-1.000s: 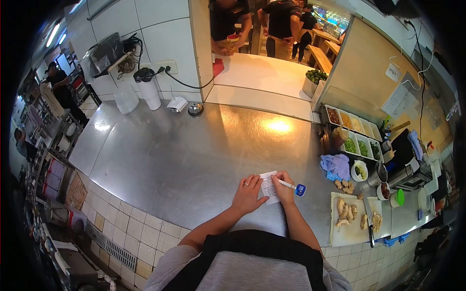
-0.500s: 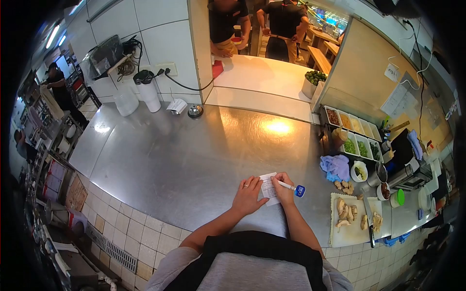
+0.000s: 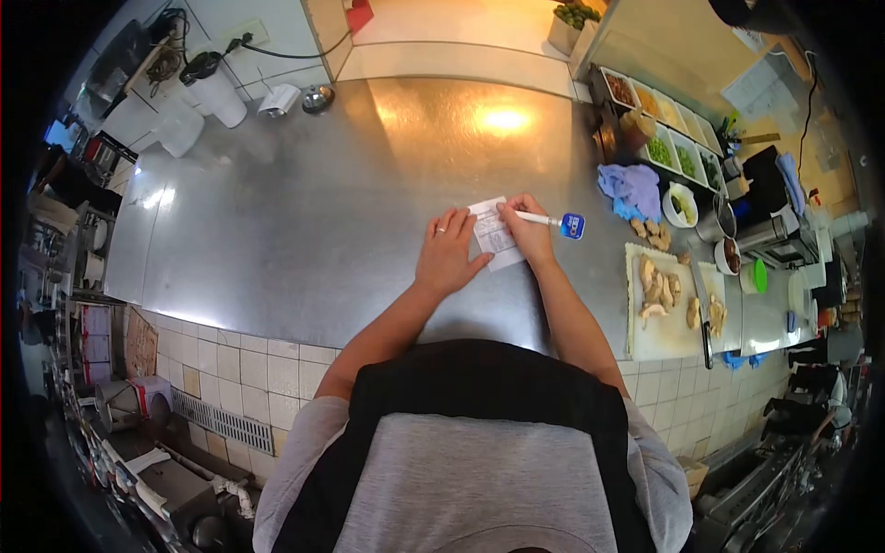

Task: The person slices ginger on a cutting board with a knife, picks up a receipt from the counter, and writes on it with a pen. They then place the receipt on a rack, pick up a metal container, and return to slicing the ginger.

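A small printed paper slip (image 3: 494, 241) lies on the steel counter in front of me. My left hand (image 3: 446, 252), with a ring on one finger, rests flat with fingers spread, its fingertips and thumb at the slip's left edge. In my right hand (image 3: 529, 232) is a white pen (image 3: 536, 218), pinched near the slip's upper right side. A blue tag with white lettering (image 3: 572, 227) sits at the pen's far end. My fingers hide the pen's tip.
To the right, a cutting board (image 3: 659, 341) bears ginger-like pieces and a knife (image 3: 705, 318). Behind it are a purple cloth (image 3: 631, 194), a small white bowl (image 3: 680, 205) and trays of toppings (image 3: 662, 152). A call bell (image 3: 318, 99) stands at the back left.
The view has tilted downward, so the counter and my hands appear higher and the people beyond the pass-through have left the frame. Both hands keep much the same hold on slip and pen.
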### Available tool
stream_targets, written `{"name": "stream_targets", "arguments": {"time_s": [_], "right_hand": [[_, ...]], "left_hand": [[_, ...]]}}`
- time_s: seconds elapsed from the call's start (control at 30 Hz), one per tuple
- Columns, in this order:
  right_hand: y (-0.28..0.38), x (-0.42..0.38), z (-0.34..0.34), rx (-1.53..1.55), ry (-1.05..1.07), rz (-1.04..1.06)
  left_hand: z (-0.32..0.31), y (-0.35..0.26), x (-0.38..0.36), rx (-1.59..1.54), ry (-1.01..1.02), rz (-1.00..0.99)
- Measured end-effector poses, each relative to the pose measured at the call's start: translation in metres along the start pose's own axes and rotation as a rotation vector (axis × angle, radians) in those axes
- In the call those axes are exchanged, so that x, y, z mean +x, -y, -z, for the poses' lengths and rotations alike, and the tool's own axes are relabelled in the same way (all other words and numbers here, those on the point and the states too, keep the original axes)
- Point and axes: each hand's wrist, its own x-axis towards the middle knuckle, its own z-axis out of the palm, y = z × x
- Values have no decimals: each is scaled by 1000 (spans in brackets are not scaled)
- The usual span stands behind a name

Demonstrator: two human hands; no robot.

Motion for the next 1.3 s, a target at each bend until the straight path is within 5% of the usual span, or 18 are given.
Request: {"name": "stream_targets", "arguments": {"time_s": [0.8, 1.2, 1.3], "right_hand": [[-14, -2, -9, -403, -57, 217], [5, -9, -9, -361, -58, 125], [-12, -4, -5, -452, -81, 323]], "left_hand": [[1, -1, 1, -20, -20, -10], [3, 0, 0, -17, 19, 4], [-3, 1, -1, 6, -12, -6]]}}
